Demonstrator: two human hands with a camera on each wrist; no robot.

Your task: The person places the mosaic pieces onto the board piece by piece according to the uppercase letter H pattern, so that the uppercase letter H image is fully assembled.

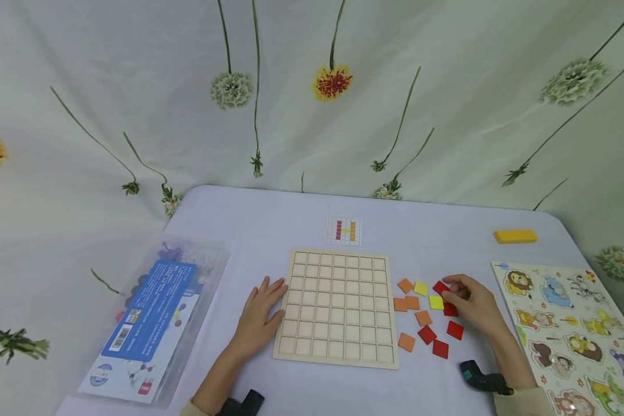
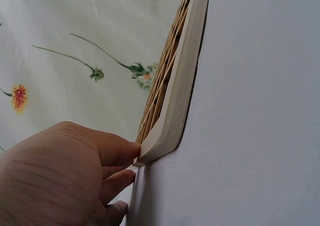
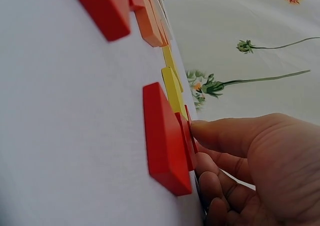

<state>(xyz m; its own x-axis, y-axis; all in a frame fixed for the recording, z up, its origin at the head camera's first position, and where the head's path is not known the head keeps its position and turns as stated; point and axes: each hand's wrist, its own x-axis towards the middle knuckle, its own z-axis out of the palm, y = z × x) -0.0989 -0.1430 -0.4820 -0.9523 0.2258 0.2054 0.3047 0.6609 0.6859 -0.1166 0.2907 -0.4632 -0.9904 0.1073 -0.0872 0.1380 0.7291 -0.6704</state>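
A pale wooden grid board (image 1: 335,309) with bare square cells lies in the middle of the head view. My left hand (image 1: 260,315) rests at its left edge, fingers spread and relaxed; in the left wrist view the thumb touches the board's corner (image 2: 159,141). To the right of the board, my right hand (image 1: 470,300) pinches a red square tile (image 1: 439,287) between thumb and fingers. Around it lie several loose tiles: a red tile (image 1: 455,330), a yellow tile (image 1: 436,303), an orange tile (image 1: 423,318) and others. The right wrist view shows a nearer red tile (image 3: 162,141).
Behind the board lies a small pattern card (image 1: 344,231) with red, yellow and orange squares. A clear plastic case with a blue label (image 1: 151,309) is at left. An animal picture board (image 1: 567,323) and a yellow block (image 1: 515,236) are at right.
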